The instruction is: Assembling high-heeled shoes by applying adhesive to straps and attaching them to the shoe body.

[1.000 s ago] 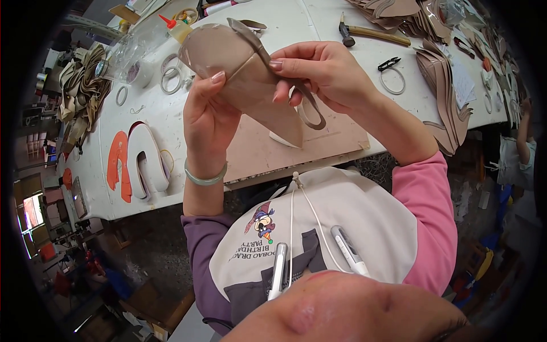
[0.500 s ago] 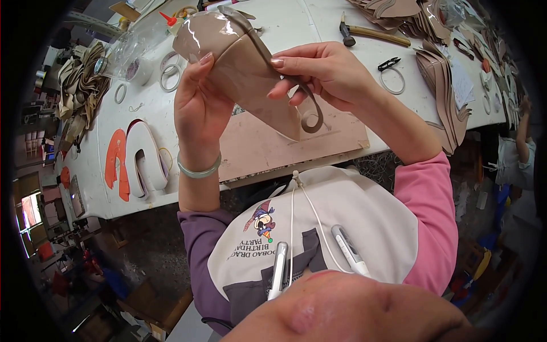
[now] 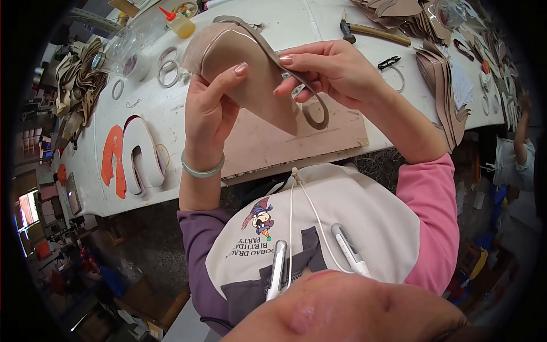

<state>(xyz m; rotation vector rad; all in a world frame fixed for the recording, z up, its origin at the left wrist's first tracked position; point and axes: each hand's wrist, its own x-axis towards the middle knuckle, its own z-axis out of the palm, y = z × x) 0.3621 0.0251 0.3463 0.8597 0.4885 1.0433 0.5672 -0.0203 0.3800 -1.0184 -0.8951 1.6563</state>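
A glossy taupe leather piece (image 3: 250,80), shaped like a shoe upper, is held up above a pinkish-brown board (image 3: 342,137). My left hand (image 3: 208,108) grips its left side, thumb on the face and fingers behind. A narrow taupe strip (image 3: 318,117) runs along the right edge of the piece, its loose lower end curling round. My right hand (image 3: 336,71) pinches that strip at the edge between thumb and index finger, the other fingers bent beneath. What lies behind the leather is hidden.
Beyond my hands lie a hammer (image 3: 364,29), small black snips (image 3: 388,61) and a red-tipped bottle (image 3: 181,24). Tape rolls (image 3: 168,68) and orange and white U-shaped pieces (image 3: 114,162) sit left. Leather pieces are stacked at right (image 3: 436,85) and far left (image 3: 82,80).
The leather piece has tilted and shifted slightly right, uncovering the bottle behind it. My left thumb has moved further onto its face, and the strip's curled end has swung a little right.
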